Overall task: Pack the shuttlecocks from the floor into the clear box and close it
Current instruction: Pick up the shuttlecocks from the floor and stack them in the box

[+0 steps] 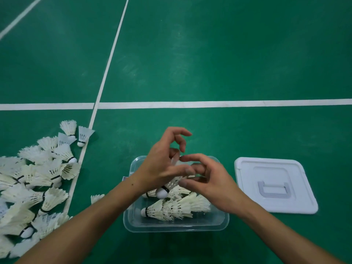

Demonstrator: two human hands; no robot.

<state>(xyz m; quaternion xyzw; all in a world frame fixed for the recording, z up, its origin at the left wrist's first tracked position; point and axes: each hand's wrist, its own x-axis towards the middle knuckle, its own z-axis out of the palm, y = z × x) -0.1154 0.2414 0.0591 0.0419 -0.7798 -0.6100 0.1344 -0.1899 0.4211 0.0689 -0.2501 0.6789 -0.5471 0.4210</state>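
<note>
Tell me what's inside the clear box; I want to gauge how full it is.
The box holds several shuttlecocks lying on their sides near its front. Both hands, left and right, hold one more shuttlecock above it and cover the box's far half, so the count stays unclear.

Even overhead light, moderately bright. Pale sheen on the green floor (177, 60) toward 12 o'clock. Shadows soft, faint. Wide-angle bend in court lines (209, 104) at edges. Fingers (187, 171) slightly motion-blurred; corners dim.
</note>
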